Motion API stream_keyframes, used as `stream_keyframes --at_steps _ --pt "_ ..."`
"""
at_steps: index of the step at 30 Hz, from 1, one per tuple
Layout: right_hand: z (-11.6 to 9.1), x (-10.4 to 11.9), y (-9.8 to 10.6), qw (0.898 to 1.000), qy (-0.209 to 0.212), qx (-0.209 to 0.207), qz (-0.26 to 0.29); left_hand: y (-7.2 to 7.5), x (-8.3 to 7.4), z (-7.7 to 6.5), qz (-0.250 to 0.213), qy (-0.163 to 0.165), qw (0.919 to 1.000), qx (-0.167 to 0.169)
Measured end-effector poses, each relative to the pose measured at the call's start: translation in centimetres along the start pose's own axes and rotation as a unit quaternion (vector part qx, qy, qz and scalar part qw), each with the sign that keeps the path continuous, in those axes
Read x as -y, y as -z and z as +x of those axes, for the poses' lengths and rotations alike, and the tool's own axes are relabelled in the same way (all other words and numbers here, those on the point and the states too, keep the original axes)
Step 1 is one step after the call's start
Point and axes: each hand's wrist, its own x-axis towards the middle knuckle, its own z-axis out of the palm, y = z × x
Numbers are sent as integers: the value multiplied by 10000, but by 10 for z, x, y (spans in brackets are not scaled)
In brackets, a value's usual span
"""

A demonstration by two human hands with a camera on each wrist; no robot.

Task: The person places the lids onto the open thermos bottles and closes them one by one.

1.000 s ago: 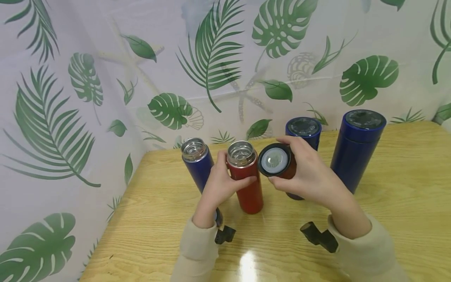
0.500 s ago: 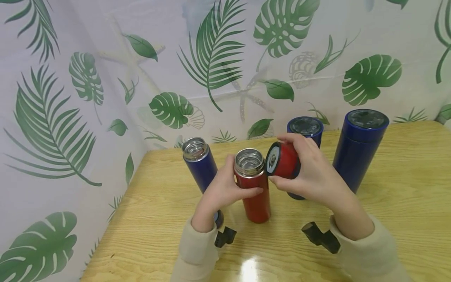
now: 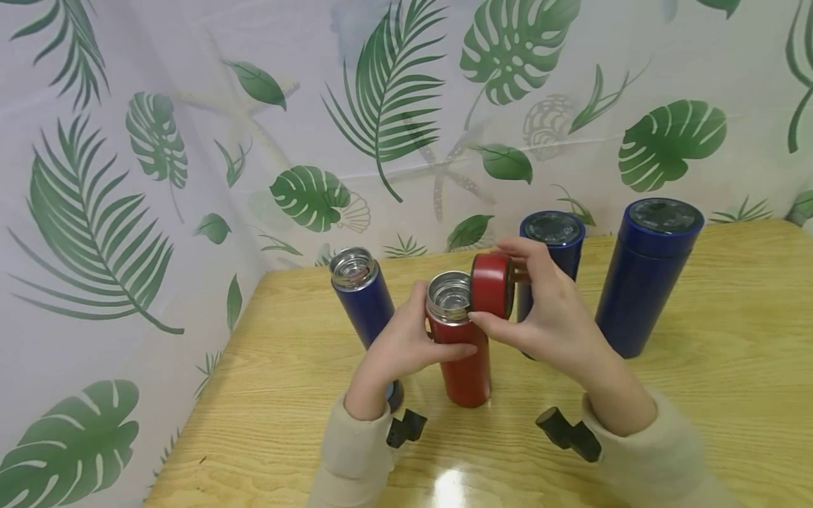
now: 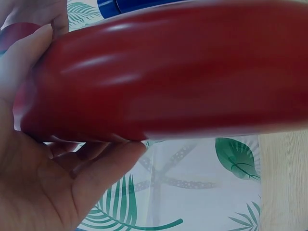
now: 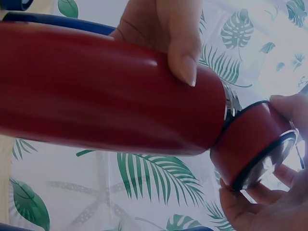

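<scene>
In the head view a red thermos bottle (image 3: pixel 466 370) stands mid-table with its steel mouth uncovered. My left hand (image 3: pixel 406 335) grips it just below the neck, thumb across the front. My right hand (image 3: pixel 549 310) holds the red lid (image 3: pixel 491 286) on its side, right at the right edge of the bottle's mouth. In the right wrist view the lid (image 5: pixel 252 144) tilts against the steel neck, its dark glossy top turned away from the bottle. The left wrist view shows the red bottle's body (image 4: pixel 168 72) large, with fingers curled beneath it.
Left of the hands stands an uncovered blue thermos (image 3: pixel 362 303); a small dark round piece (image 3: pixel 395 396) shows beside the left wrist. Two lidded blue thermoses, a shorter one (image 3: pixel 552 229) and a taller one (image 3: pixel 648 282), stand at right. A leaf-print cloth (image 3: pixel 406 141) hangs behind the table (image 3: pixel 267 423).
The lid has turned from its inner side facing the camera to lying on its side, and has moved left onto the mouth's edge. The red bottle has shifted slightly right and nearer.
</scene>
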Motion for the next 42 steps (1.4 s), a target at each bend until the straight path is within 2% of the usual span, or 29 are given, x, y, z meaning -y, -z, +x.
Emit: stream_keyframes --at_steps 7,14,22,25,32,37,42 --pt "1 1 -9 9989 1 -424 218 1 -1 -1 -177 0 9998 51" --pt "6 3 -17 9977 -109 -434 501 2 0 -2 -58 -74 9999 45" --pt "10 -1 -26 9968 235 -489 581 1 1 -1 64 -273 9996 17" --pt "11 -2 -29 9961 390 -502 611 2 2 -1 58 -452 9990 19" --pt "13 -2 -35 9959 379 -384 722 8 -28 -10 -20 -770 9970 95" --pt "15 -3 -39 9962 414 -305 698 9 -27 -10 -53 -1026 9945 215" --pt "14 -4 -39 9980 367 -150 487 8 -28 -9 -88 -927 9955 199"
